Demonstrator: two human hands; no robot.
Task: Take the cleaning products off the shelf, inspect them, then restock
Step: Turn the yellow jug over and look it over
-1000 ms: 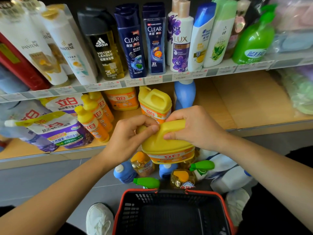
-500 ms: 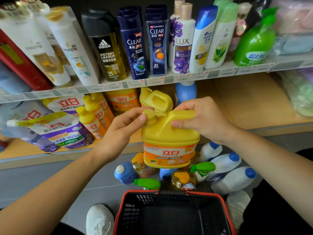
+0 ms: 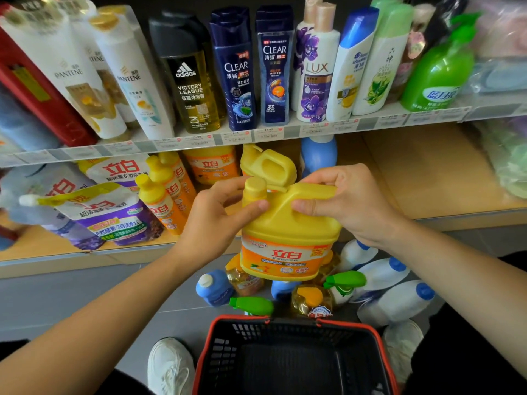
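A yellow detergent jug point(image 3: 288, 240) with an orange label hangs upright in front of the lower wooden shelf point(image 3: 427, 178). My right hand point(image 3: 350, 201) grips its handle from the right. My left hand point(image 3: 216, 220) holds the neck, thumb and fingers just below the yellow cap point(image 3: 254, 189). A second yellow jug point(image 3: 269, 165) stands on the shelf right behind it. Small yellow bottles point(image 3: 162, 198) and purple refill pouches point(image 3: 111, 215) sit on the shelf's left part.
On the floor below lie blue-capped white bottles point(image 3: 390, 292), green spray bottles point(image 3: 253, 306) and orange-capped bottles point(image 3: 310, 302). A red-rimmed black basket point(image 3: 293, 323) stands near my feet. The upper shelf point(image 3: 256, 136) holds several shampoo bottles. A blue bottle point(image 3: 319, 152) stands behind the jugs.
Both hands have lifted the yellow jug up from over the floor bottles to the level of the lower shelf and turned it upright; the label now faces me.
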